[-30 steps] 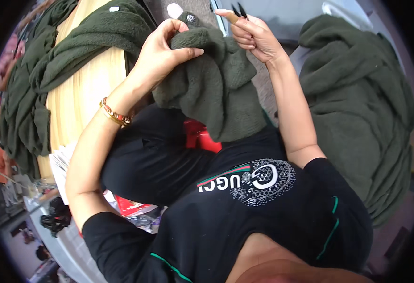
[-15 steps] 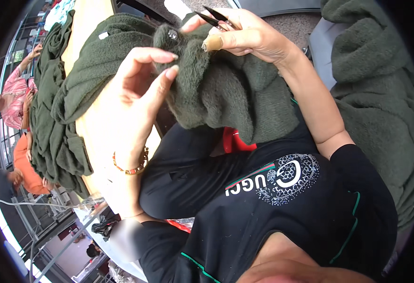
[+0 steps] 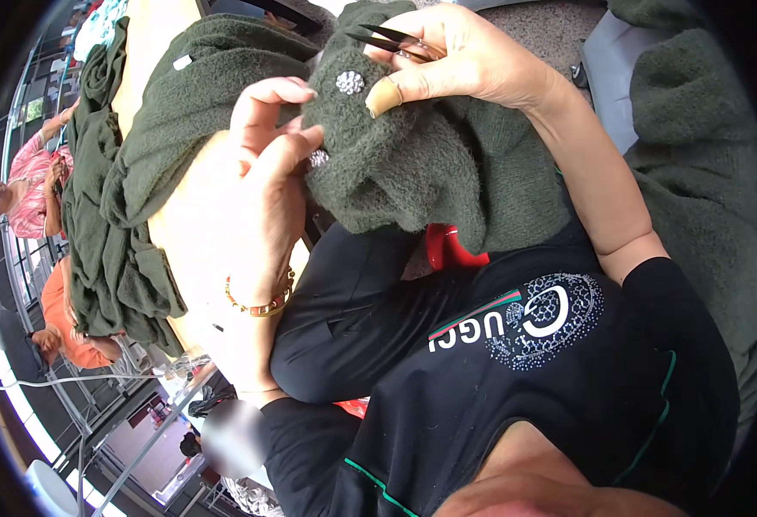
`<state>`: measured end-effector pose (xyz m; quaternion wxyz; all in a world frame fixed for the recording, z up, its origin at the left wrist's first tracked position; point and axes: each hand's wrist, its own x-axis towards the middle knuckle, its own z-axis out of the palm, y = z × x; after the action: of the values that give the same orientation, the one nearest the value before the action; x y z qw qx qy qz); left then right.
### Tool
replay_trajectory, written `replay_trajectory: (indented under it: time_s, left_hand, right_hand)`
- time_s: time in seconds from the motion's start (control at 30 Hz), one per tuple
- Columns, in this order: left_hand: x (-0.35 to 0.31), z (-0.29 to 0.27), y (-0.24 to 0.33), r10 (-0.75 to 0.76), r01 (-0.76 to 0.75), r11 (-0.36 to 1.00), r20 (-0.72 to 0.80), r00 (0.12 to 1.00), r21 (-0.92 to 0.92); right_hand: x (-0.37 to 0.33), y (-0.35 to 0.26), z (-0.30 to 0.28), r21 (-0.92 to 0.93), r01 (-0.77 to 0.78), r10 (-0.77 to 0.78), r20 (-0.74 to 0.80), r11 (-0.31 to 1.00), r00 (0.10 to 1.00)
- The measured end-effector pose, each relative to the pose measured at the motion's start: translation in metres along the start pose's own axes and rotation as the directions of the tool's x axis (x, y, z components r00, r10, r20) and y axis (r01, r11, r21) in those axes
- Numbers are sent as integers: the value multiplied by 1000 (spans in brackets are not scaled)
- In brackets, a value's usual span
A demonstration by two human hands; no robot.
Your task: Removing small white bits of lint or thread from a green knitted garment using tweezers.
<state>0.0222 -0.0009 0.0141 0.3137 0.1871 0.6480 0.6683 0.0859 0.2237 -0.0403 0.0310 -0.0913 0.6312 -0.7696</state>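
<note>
A dark green fuzzy knitted garment hangs bunched up between my two hands above my lap. Two sparkly round buttons show on it: a flower-shaped button near the top, and a lower button beside my left thumb. My left hand, with a bracelet at its wrist, has curled fingers and closes on the garment's left edge. Black thread snips lie in my right hand, their blades pointing left. That hand's thumb, wrapped in a yellowish cover, presses on the knit.
A pale table runs along the left, with piles of green knitwear on it. More green knit cloth drapes at the right beside a grey plastic surface. A red object sits near my legs. Two people work beyond the table.
The garment's top has been turned, so the flower button now faces up in full view and a second button shows lower down. My left fingers have moved in against the knit.
</note>
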Motion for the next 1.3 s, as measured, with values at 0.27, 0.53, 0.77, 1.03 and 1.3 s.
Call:
replay_trajectory:
  time_s: [0.27, 0.53, 0.77, 1.03, 1.3]
  left_hand:
    - [-6, 10, 4, 37, -40, 974, 19, 999, 222]
    - [7, -2, -18, 155, -143, 962, -30, 988, 233]
    - [0, 0, -10, 53, -39, 940, -34, 998, 340]
    - [-9, 11, 0, 44, -34, 937, -21, 999, 349]
    - [0, 1, -10, 321, -332, 907, 85, 943, 259]
  right_hand:
    - [0, -2, 6, -49, -3, 3, 4, 999, 1000]
    - [-5, -2, 9, 18, -81, 82, -19, 997, 996]
    - [-5, 3, 11, 132, -118, 125, -49, 984, 991]
    - [-5, -3, 14, 56, -95, 96, -8, 994, 995]
    - [-5, -2, 20, 184, -63, 66, -11, 981, 998]
